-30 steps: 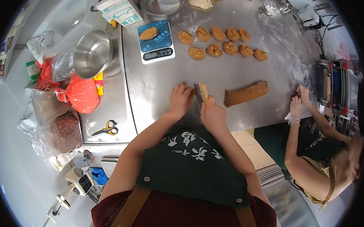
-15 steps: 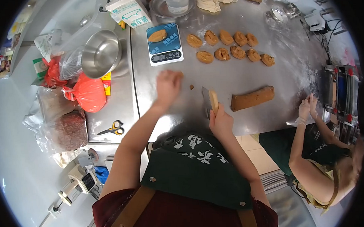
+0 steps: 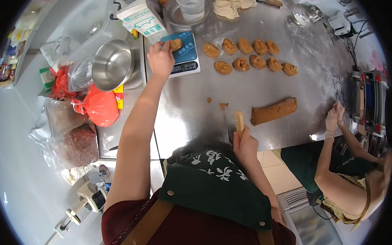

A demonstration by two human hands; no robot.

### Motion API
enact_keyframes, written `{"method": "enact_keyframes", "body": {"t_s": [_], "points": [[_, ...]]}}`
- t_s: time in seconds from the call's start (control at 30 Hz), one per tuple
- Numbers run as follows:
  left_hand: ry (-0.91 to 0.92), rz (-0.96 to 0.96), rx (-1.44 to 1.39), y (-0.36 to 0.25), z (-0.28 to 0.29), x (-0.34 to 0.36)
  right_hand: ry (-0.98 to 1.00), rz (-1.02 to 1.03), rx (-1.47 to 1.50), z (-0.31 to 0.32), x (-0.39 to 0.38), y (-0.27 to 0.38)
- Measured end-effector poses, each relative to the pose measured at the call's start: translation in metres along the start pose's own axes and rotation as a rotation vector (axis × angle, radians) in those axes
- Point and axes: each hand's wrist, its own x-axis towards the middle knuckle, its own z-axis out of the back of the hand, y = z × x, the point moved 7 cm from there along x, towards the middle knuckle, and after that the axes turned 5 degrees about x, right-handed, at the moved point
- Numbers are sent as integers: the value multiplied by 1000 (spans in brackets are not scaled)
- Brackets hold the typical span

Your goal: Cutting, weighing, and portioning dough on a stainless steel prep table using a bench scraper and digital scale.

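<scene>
- Ten chunky brown dough portions lie in two rows of five on the stainless-steel worktable, with small gaps between them.
- The left hand reaches over the near left corner of the digital kitchen scale, fingers bent at the left end of a dough lump lying on its blue top; whether they pinch it or merely touch it, I cannot tell.
- The right hand is wrapped around the pale handle of a scraper, which points up and away from the person, near the table's front edge.
- To the right of that tool rests the thick dough log, slanting slightly, its right end farther from the person.
- Two dough scraps sit between the scale and the log, apart from each other.
- Left of the scale stands a round steel bowl; behind the scale are a milk carton and a clear plastic tub in a shallow metal dish.
- At the far right, a co-worker's gloved hands meet at the table edge.
</scene>
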Motion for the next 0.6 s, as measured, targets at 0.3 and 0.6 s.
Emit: {"method": "enact_keyframes", "body": {"t_s": [0.3,0.6], "points": [[251,-105,-511,-71,2,-123,-36,-146,-130,12,-11,-39],[326,32,-622,-103,-7,-156,-40,-136,-184,5,-16,-46]]}}
